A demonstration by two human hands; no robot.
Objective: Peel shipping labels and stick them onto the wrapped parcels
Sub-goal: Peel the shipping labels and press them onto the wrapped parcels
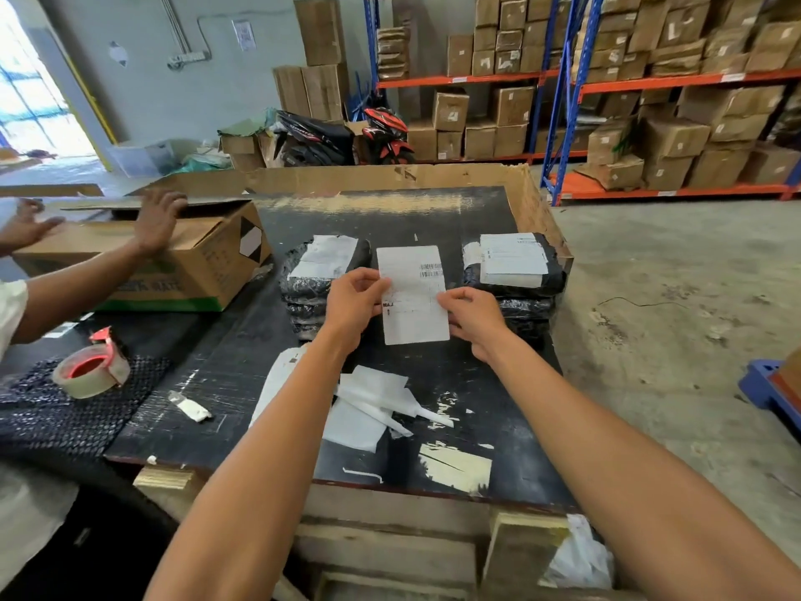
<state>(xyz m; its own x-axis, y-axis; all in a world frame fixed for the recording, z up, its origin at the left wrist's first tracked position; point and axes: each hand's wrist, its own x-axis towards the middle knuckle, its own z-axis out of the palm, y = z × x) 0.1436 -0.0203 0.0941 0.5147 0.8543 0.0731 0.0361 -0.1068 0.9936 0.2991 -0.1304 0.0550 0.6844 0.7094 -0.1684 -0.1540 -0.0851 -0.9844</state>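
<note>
- Shipping label (414,297): white sheet with barcodes near its upper right corner, hanging upright at the centre of the frame, above the black table (216,383) and between two parcel stacks.
- Left hand (353,303): pinching the label's left edge, thumb lying on the face, fingers curling behind.
- Right hand (474,318): pinching the label's right edge, fingertips pressing on the face.
- Left parcel stack (312,292): black-wrapped parcels sitting left of centre, the top one carrying a white label that is lying crumpled.
- Right parcel stack (513,288): black-wrapped parcels sitting right of centre, the top one bearing a flat white label.
- Backing scraps (372,409): loose white paper pieces lying on the table at lower centre, between the two forearms.
- Tape dispenser (93,368): red holder with a clear roll, resting on black bubble wrap (65,414) at the left of the frame.
- Cardboard box (182,262): sitting at the upper left of the table; a second person's hands (158,219) are resting flat on its flaps.
- Shelving (650,80): blue and orange racks holding brown cartons across the upper right.
- Motorbike (385,134): red and black, standing at upper centre by the wall.
</note>
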